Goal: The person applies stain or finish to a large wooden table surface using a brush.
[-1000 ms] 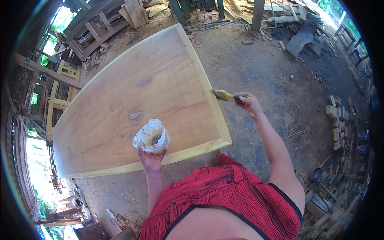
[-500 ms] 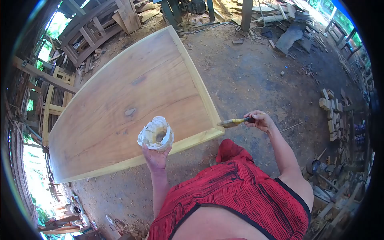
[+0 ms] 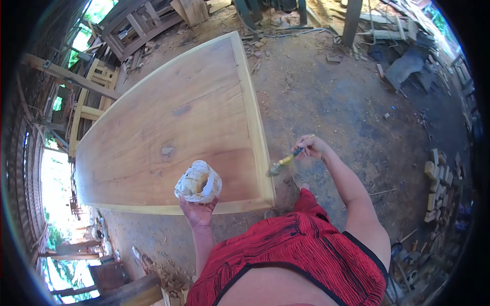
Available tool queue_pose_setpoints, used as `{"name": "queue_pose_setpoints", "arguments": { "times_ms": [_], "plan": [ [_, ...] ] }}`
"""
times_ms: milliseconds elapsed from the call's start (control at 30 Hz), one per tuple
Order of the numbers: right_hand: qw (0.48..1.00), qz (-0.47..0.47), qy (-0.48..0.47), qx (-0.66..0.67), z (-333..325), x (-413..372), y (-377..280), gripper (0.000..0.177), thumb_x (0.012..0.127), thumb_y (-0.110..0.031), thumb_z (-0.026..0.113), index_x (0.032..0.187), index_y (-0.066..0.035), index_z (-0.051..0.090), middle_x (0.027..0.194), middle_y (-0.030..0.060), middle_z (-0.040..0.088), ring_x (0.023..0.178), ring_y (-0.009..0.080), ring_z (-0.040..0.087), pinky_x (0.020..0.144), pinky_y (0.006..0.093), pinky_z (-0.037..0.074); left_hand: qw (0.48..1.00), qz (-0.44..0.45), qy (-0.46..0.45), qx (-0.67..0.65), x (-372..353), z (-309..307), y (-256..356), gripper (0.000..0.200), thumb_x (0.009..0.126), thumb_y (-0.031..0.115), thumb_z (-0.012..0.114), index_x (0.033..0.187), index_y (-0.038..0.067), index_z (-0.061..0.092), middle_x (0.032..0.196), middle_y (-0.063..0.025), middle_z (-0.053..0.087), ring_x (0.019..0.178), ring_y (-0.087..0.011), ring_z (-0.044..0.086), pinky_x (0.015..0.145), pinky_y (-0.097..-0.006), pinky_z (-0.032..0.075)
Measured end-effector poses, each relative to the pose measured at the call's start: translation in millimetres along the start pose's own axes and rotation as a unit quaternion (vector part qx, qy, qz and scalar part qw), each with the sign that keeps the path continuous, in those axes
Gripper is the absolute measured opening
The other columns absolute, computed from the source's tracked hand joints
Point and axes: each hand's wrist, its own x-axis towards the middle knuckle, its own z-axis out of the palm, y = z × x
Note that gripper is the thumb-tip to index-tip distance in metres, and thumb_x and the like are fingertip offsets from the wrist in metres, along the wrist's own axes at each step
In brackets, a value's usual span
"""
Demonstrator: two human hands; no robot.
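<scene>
In my right hand is a paintbrush, gripped by its handle. Its bristles meet the pale outer edge of a large wooden panel, near the corner closest to me. My left hand holds up a white, paint-smeared tub from below, over the panel's near side. The tub's mouth tilts toward the right and its inside looks tan. The panel has a reddish-brown grained face with a lighter border and one curved side.
Wooden frames lean at the far left, with a beam near the panel. A post stands at the back by scrap boards. Stacked wood blocks lie on the right. Shavings litter the floor.
The brush has moved from the panel's near corner a little along its right edge, its handle now angled more steeply. The view has turned slightly. My left hand still holds the tub.
</scene>
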Motion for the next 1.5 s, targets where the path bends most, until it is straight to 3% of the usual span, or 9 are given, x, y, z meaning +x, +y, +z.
{"name": "queue_pose_setpoints", "arguments": {
  "times_ms": [300,467,767,867,1000,1133,1300,1433,1500],
  "plan": [
    [0.998,-0.049,0.015,-0.023,-35,149,-140,0.018,0.084,-0.016,0.059,0.093,0.000,0.056,0.090,0.0153,0.066,0.074,0.0237,0.067,0.063,0.0366,0.059,0.995,0.011,0.097,-0.009,0,58,-18,0.088,0.073,0.061,0.062,0.141,0.017,0.026,0.142,-0.0150,0.031,0.125,-0.0382,0.039,0.086,-0.0607,0.048],
    [0.958,-0.236,0.135,0.088,-39,219,-188,0.019,0.086,-0.015,0.057,0.098,0.000,0.057,0.091,0.0130,0.065,0.072,0.0213,0.068,0.062,0.0319,0.058,0.990,0.018,0.139,0.007,-2,78,-27,0.089,0.073,0.063,0.062,0.142,0.019,0.026,0.145,-0.0133,0.029,0.132,-0.0374,0.031,0.092,-0.0644,0.041],
    [0.935,-0.262,0.176,0.162,-32,239,-137,0.022,0.087,-0.014,0.057,0.103,0.001,0.057,0.095,0.0113,0.065,0.083,0.0209,0.066,0.074,0.0335,0.055,0.988,0.015,0.150,0.034,20,96,-26,0.089,0.072,0.064,0.062,0.142,0.019,0.028,0.145,-0.0134,0.030,0.128,-0.0383,0.036,0.090,-0.0632,0.042],
    [0.968,-0.207,0.033,0.141,-61,170,-89,0.029,0.086,-0.025,0.058,0.105,-0.003,0.061,0.099,0.0102,0.064,0.087,0.0207,0.061,0.081,0.0352,0.049,0.989,0.013,0.147,0.029,27,96,-28,0.090,0.073,0.064,0.061,0.142,0.019,0.026,0.144,-0.0136,0.029,0.129,-0.0378,0.035,0.090,-0.0627,0.043],
    [0.996,0.048,-0.026,0.076,-81,72,-14,0.039,0.084,-0.030,0.060,0.107,0.002,0.061,0.103,0.0154,0.065,0.095,0.0288,0.063,0.086,0.0433,0.050,0.987,0.002,0.162,0.022,35,99,-30,0.092,0.073,0.064,0.061,0.143,0.018,0.024,0.144,-0.0140,0.029,0.129,-0.0372,0.035,0.090,-0.0627,0.043],
    [0.966,0.239,-0.094,0.023,-53,43,34,0.027,0.082,-0.012,0.062,0.101,0.006,0.062,0.095,0.0175,0.067,0.087,0.0297,0.066,0.083,0.0430,0.053,0.990,0.005,0.141,0.000,41,110,-33,0.092,0.069,0.061,0.067,0.141,0.021,0.025,0.142,-0.0123,0.031,0.126,-0.0365,0.038,0.087,-0.0612,0.046],
    [0.975,0.161,-0.105,-0.113,-20,97,-45,0.021,0.078,-0.010,0.065,0.093,0.005,0.062,0.095,0.0192,0.067,0.084,0.0284,0.067,0.077,0.0414,0.056,0.991,0.025,0.135,0.013,28,100,-28,0.090,0.074,0.064,0.059,0.143,0.019,0.024,0.144,-0.0141,0.028,0.130,-0.0358,0.034,0.091,-0.0627,0.043],
    [0.991,-0.098,-0.022,-0.083,-27,146,-141,0.018,0.080,-0.010,0.063,0.091,0.004,0.061,0.088,0.0170,0.067,0.079,0.0251,0.067,0.071,0.0373,0.057,0.985,0.043,0.167,-0.005,6,81,-26,0.087,0.074,0.063,0.059,0.142,0.022,0.026,0.144,-0.0126,0.030,0.130,-0.0350,0.034,0.091,-0.0630,0.043],
    [0.993,-0.115,-0.005,-0.021,-32,165,-182,0.019,0.083,-0.009,0.060,0.095,0.005,0.059,0.090,0.0151,0.066,0.078,0.0225,0.067,0.071,0.0344,0.057,0.982,0.053,0.180,-0.003,-4,71,-29,0.086,0.074,0.063,0.059,0.142,0.023,0.027,0.145,-0.0111,0.029,0.130,-0.0356,0.034,0.090,-0.0624,0.043]
  ]
}}
